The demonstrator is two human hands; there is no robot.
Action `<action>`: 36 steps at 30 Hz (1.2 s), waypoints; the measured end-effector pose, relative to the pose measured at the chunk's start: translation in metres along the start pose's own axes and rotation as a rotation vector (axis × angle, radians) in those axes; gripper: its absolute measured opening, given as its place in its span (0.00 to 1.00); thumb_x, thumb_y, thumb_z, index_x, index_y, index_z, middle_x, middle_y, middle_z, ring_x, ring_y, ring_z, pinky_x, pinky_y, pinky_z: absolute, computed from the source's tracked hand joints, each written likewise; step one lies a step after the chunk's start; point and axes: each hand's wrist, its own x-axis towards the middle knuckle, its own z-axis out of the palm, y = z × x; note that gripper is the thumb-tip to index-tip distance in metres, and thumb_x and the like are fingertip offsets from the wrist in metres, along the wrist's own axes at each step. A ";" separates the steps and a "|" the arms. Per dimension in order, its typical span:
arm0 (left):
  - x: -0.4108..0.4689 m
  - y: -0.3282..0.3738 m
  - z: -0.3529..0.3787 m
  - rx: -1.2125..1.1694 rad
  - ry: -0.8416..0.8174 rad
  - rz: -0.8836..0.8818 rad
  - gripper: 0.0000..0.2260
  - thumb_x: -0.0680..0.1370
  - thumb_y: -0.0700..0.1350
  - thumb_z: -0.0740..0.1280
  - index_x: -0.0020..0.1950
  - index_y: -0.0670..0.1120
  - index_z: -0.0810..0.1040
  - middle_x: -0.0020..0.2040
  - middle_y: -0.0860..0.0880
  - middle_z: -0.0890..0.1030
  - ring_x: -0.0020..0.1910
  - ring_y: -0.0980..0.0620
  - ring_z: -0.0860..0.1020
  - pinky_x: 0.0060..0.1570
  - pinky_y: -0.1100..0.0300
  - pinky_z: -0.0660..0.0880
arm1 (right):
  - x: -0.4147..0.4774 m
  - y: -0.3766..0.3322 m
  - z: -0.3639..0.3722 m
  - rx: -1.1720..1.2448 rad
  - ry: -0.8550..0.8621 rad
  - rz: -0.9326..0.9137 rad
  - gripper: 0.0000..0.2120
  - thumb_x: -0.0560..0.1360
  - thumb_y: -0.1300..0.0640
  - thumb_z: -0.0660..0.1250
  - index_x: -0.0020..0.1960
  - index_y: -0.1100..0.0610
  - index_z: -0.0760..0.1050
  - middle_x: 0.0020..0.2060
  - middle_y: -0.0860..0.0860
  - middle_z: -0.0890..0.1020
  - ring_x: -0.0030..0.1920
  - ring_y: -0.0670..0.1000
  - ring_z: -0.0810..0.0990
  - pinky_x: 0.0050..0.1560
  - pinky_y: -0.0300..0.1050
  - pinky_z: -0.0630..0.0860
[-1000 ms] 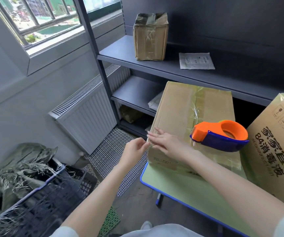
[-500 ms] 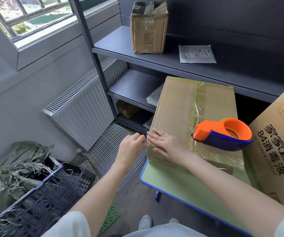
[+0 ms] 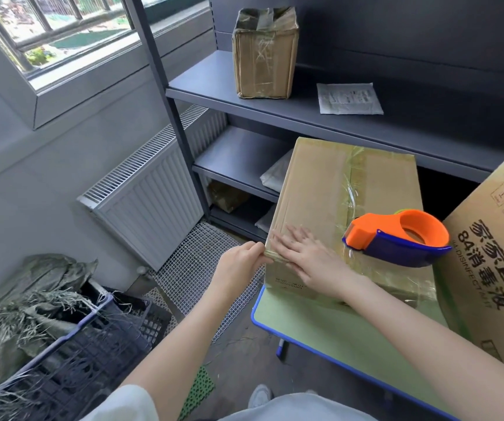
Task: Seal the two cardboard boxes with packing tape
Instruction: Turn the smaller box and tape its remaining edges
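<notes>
Far out to the left of the left hand I see a dark crate [image 3: 71, 360] stuffed with greenish sacking, and a white radiator [image 3: 150, 205] on the wall beyond it. The left hand [image 3: 240, 264] is curled, thumb and fingers pinching the near left corner of the taped box [image 3: 335, 189], right on its top edge. The right hand [image 3: 308, 259] lies just beside it, the two hands nearly touching. Its fingers are straight and pressed flat on the box top at that same corner. The taped box stretches away from both hands and stands on the green surface [image 3: 320, 329], which shows under the right forearm. I read a strip of clear tape [image 3: 354, 180] running along the box top, to the right of the right hand. Further right, the orange and blue tape dispenser [image 3: 396, 238] rests on the box top near its right edge. Past that, the printed box [image 3: 493, 253] stands just beside the taped box, well right of both hands.
</notes>
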 end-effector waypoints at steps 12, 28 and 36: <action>0.004 0.027 0.008 0.237 0.146 0.245 0.31 0.62 0.56 0.78 0.58 0.39 0.80 0.58 0.43 0.81 0.57 0.43 0.79 0.57 0.46 0.73 | -0.085 0.018 -0.021 0.001 -0.024 0.163 0.26 0.81 0.52 0.52 0.76 0.52 0.45 0.75 0.47 0.47 0.74 0.46 0.40 0.70 0.35 0.36; 0.019 0.073 0.041 0.205 0.007 0.526 0.19 0.75 0.42 0.70 0.65 0.37 0.75 0.63 0.42 0.77 0.64 0.41 0.74 0.65 0.45 0.69 | -0.111 0.024 -0.016 0.137 0.064 0.274 0.29 0.79 0.63 0.57 0.76 0.49 0.51 0.74 0.40 0.52 0.74 0.41 0.48 0.68 0.33 0.51; 0.024 0.102 0.065 0.158 0.075 0.620 0.20 0.66 0.35 0.77 0.57 0.39 0.81 0.57 0.42 0.81 0.57 0.43 0.79 0.54 0.46 0.77 | -0.140 0.032 -0.020 0.081 0.145 0.313 0.26 0.78 0.65 0.60 0.73 0.52 0.61 0.72 0.43 0.60 0.72 0.39 0.55 0.69 0.34 0.57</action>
